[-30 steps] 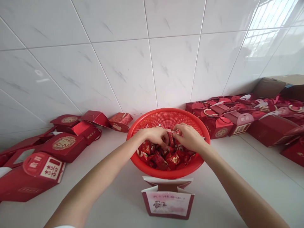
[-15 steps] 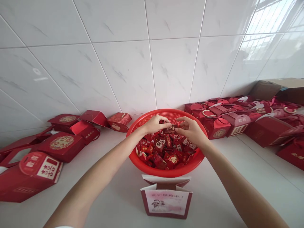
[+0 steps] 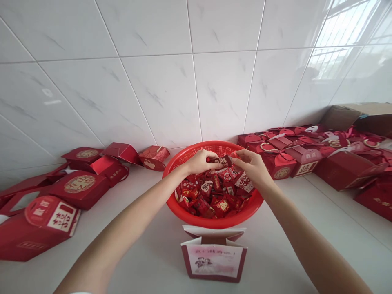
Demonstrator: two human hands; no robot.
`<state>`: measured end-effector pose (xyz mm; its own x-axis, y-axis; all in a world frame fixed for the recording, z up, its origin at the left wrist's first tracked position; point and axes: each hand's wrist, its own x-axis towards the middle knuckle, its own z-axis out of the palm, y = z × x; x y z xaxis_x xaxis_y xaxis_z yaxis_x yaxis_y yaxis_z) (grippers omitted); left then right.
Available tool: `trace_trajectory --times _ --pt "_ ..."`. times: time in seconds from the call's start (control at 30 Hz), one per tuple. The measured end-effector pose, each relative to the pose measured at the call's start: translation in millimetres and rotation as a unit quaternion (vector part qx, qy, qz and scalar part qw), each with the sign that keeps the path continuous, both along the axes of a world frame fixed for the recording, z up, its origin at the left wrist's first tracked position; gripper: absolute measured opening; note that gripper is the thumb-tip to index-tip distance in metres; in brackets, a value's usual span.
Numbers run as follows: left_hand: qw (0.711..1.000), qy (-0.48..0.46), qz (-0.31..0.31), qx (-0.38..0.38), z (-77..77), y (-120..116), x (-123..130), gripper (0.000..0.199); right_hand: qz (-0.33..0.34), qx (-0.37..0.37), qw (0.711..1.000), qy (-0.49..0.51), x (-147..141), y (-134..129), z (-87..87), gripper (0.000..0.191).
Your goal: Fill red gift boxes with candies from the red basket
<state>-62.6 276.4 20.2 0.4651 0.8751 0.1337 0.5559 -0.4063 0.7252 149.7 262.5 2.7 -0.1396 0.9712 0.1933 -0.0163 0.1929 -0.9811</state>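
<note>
A dark red wrapped candy point(image 3: 225, 161) with gold lettering is held above the far part of a red plastic basket point(image 3: 214, 223). My left hand point(image 3: 199, 162) pinches its left end between thumb and fingers. At the other end, the thumb and fingertips of my right hand point(image 3: 252, 166) close on the wrapper, with a bit of bright red between them that I cannot make out. Many red wrapped candies point(image 3: 222, 206) fill the basket below. In front of it stands a small paper gift box point(image 3: 214, 261), its top open, with a printed couple on the white panel.
Several red gift boxes point(image 3: 81, 188) lie along the left side, with one patterned box point(image 3: 154, 157) near the basket. More red boxes point(image 3: 343, 169) with rope handles crowd the right side. A brown cardboard carton point(image 3: 341, 117) sits behind them, by the tiled wall point(image 3: 159, 94).
The candy has come up slightly and now shows clearly between both hands. My right fingers have closed in from a looser, more spread pose. The boxes and basket stay put.
</note>
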Motion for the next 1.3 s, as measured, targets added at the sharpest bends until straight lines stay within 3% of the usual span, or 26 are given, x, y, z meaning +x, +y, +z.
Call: trace_trajectory --times 0.23,0.4,0.7,0.93,1.03,1.13,1.3 --pt "0.998 0.013 0.06 0.029 -5.8 6.9 -5.0 0.037 0.0 -0.019 0.999 0.026 4.9 3.6 -0.7 0.042" --pt "0.997 0.045 0.056 0.03 -6.3 6.5 -4.4 0.033 -0.01 -0.035 0.998 0.044 3.5 3.9 -0.7 0.04" --pt "0.998 0.002 0.062 0.009 -15.0 11.8 -7.6 0.034 -0.018 -0.062 0.996 0.069 3.2 -2.8 7.1 0.032" --pt "0.998 -0.008 0.054 0.003 -10.8 9.7 -6.2 0.019 -0.009 -0.048 0.997 0.066 2.6 -1.6 6.1 0.028" --pt "0.999 0.037 0.025 -0.015 -5.8 5.0 -6.3 0.009 -0.007 -0.051 0.996 0.073 2.2 -2.3 6.9 0.025" --pt "0.994 0.102 -0.006 -0.037 -1.3 0.9 -6.7 0.023 -0.001 -0.051 0.995 0.08 1.9 -3.2 8.1 0.022" --pt "0.984 0.142 -0.059 -0.085 2.7 -3.0 -7.4 0.029 0.014 -0.062 0.994 0.091 0.7 -3.5 8.0 0.025"
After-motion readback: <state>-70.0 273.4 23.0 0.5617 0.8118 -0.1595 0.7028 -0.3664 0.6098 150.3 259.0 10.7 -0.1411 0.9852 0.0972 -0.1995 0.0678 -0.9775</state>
